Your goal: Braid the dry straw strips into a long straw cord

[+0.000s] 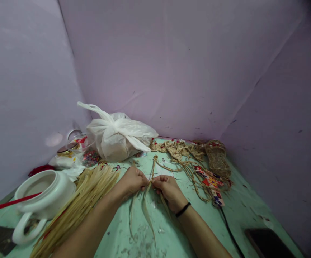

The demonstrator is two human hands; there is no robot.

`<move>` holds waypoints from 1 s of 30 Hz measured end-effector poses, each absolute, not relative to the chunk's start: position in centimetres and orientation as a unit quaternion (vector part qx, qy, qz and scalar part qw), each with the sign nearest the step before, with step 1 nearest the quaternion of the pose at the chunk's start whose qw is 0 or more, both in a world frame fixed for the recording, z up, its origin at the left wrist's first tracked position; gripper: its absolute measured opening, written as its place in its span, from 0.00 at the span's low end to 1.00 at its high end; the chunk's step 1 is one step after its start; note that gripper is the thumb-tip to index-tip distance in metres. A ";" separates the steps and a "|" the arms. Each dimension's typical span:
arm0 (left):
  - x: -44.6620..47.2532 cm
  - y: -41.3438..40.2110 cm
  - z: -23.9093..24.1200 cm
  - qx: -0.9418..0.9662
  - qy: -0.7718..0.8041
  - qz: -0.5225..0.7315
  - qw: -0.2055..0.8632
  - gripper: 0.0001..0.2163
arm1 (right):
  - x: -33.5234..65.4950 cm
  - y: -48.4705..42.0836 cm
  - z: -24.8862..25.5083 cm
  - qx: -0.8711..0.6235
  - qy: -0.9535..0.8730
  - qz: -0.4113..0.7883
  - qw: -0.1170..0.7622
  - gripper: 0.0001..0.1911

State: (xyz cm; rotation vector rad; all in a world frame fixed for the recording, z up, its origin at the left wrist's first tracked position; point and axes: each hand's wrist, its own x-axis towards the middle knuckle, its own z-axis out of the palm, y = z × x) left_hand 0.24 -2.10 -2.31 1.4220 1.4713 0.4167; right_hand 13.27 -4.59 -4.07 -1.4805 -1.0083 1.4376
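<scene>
Item: straw plait (153,168), lying on the green table (241,208) ahead of me, its loose flat strands (145,211) trailing toward me, pinched at the join by my left hand (132,181) and right hand (168,190), both fingertips closed on it; light, dry, limp, probably brittle, best gripped close to the weave.

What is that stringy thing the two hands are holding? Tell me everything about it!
The straw strand is tan and dry-looking, like twisted grass. Its far part is a thin cord that lies on the green table, pointing away from the person. Its near end splits into loose flat strips that trail back toward the person. The left hand and right hand pinch it side by side where the cord meets the strips.
</scene>
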 end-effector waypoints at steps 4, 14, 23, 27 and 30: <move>1.8 -3.7 -2.1 0.664 0.651 0.158 0.332 0.05 | 13.2 -4.5 -4.6 -0.570 -0.390 0.578 0.434 0.03; 2.3 -5.1 -0.8 0.719 0.615 0.158 0.283 0.06 | 13.4 -4.7 -4.3 -0.525 -0.354 0.621 0.463 0.01; 1.6 -3.3 -1.2 0.466 0.546 0.213 0.663 0.05 | 13.9 -4.6 -4.5 -0.473 -0.382 0.670 0.426 0.05; 1.6 -3.2 -2.1 0.488 0.583 0.223 0.610 0.04 | 14.1 -4.3 -4.9 -0.499 -0.412 0.640 0.415 0.06; 1.6 -2.9 -2.5 0.507 0.601 0.233 0.571 0.03 | 14.1 -4.2 -5.1 -0.523 -0.447 0.596 0.415 0.05</move>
